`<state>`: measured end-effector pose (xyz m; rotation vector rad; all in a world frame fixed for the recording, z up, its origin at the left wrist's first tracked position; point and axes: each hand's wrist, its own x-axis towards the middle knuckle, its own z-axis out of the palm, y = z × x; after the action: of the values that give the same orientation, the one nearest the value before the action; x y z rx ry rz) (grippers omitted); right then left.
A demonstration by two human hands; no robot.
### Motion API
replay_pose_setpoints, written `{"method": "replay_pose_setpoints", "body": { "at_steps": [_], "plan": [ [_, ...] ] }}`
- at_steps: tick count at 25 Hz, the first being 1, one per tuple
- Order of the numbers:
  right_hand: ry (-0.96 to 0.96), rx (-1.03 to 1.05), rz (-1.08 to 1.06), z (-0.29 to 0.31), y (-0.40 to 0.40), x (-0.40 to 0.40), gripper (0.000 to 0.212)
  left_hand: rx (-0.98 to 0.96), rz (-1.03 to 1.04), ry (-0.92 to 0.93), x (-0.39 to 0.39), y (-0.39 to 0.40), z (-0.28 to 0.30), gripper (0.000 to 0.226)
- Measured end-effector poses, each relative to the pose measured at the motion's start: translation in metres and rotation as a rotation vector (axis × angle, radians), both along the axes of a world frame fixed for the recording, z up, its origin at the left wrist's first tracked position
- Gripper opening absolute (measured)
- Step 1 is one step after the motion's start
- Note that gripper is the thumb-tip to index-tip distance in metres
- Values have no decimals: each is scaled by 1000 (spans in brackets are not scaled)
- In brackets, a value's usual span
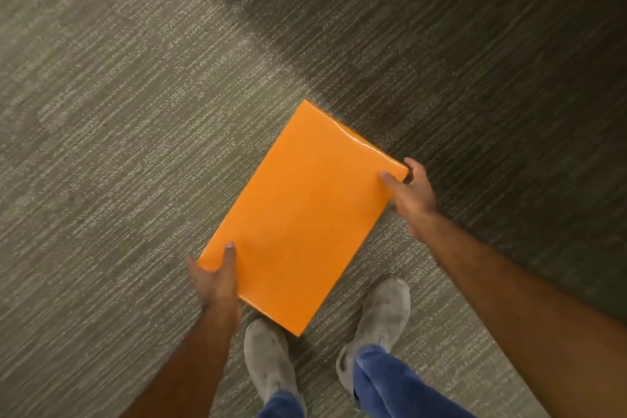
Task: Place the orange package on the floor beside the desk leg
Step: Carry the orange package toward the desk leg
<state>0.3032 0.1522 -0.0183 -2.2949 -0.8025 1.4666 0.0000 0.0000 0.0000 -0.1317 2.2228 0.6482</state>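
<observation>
A flat, glossy orange package [302, 214] is held level above the carpet, turned diagonally with one corner pointing away from me. My left hand [215, 278] grips its near left corner, thumb on top. My right hand [412, 195] grips its right corner, thumb on the top face and fingers curled round the edge. No desk or desk leg shows in this view.
Grey-green striped carpet [135, 112] fills the view, with a dark shadowed band [475, 61] across the upper right. My two feet in grey shoes [268, 353] [383, 316] and blue trouser legs stand just below the package.
</observation>
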Motion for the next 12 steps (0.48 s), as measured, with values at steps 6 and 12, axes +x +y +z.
{"method": "replay_pose_setpoints", "body": {
  "at_steps": [6,12],
  "plan": [
    [216,0,-157,-6,-6,5,58,42,89,-45,-2,3,-4,87],
    [220,50,-240,25,17,30,55,142,85,-46,19,38,31,84]
  ]
}}
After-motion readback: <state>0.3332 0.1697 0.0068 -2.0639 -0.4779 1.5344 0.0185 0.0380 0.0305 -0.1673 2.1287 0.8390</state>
